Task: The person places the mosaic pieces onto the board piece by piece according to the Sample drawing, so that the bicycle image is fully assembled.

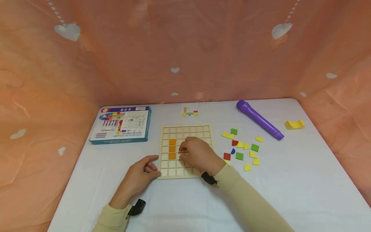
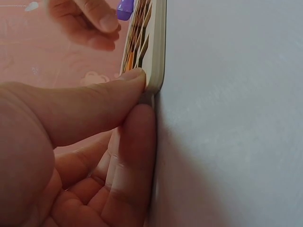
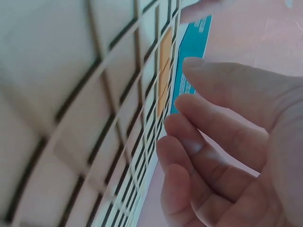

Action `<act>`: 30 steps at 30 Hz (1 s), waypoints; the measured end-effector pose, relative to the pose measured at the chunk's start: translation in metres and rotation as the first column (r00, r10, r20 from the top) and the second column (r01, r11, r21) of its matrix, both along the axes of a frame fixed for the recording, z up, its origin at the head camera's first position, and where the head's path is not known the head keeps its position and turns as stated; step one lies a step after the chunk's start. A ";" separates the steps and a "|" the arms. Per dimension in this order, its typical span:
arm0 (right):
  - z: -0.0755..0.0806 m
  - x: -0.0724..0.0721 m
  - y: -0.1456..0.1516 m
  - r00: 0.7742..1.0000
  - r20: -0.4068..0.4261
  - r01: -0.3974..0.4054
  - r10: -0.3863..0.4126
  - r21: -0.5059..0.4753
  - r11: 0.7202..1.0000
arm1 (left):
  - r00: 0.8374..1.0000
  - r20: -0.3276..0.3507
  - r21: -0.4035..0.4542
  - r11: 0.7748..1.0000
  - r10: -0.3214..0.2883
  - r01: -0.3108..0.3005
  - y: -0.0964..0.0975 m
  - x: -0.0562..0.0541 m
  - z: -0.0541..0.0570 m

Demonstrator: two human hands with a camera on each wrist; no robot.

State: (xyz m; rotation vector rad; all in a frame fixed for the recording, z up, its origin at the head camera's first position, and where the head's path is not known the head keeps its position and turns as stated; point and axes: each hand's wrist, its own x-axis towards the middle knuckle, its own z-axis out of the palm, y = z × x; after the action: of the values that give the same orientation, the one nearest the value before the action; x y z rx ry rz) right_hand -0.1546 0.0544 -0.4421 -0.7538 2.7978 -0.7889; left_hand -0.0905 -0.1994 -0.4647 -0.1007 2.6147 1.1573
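Note:
A pale wooden grid board [image 1: 211, 130] lies on the white table, with three orange square tiles [image 1: 172, 149] in a column of its cells. My left hand [image 1: 140, 175] holds the board at its near left corner. In the left wrist view the thumb [image 2: 128, 85] lies on the rim and a finger is against the edge. Over the middle of the board, just right of the orange tiles, is my right hand [image 1: 200, 154]. Its fingers are loosely bent, with a gap between thumb and forefinger and nothing held in the right wrist view.
Loose yellow, green, red and blue tiles [image 1: 239, 156] lie right of the board. Behind it is a small pattern card [image 1: 190, 113]. A flat box [image 1: 121, 125] lies at left; a purple microphone-shaped tube [image 1: 259, 119] and a yellow block [image 1: 294, 124] lie at right.

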 end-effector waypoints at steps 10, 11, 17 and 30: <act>-0.002 -0.011 0.042 0.993 0.029 0.113 -0.113 0.001 0.994 | 1.000 -0.003 -0.007 1.000 0.008 -0.008 -0.003 0.001 -0.001; -0.002 -0.013 0.048 0.991 0.029 0.128 -0.128 -0.006 0.992 | 1.000 -0.003 -0.007 1.000 0.009 -0.009 -0.003 0.001 -0.001; 0.000 -0.025 0.086 0.976 0.040 0.214 -0.213 -0.011 0.977 | 1.000 0.001 0.000 1.000 0.016 -0.016 -0.002 0.002 -0.002; -0.001 -0.036 0.127 0.946 0.046 0.321 -0.322 0.031 0.947 | 1.000 -0.007 -0.009 1.000 0.004 -0.004 0.000 0.000 -0.001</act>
State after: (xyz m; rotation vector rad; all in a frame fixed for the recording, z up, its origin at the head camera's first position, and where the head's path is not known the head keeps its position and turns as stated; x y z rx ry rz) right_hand -0.1906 0.1810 -0.4435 -0.2682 2.9162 -0.8075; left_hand -0.0904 -0.1989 -0.4655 -0.1043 2.6274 1.1491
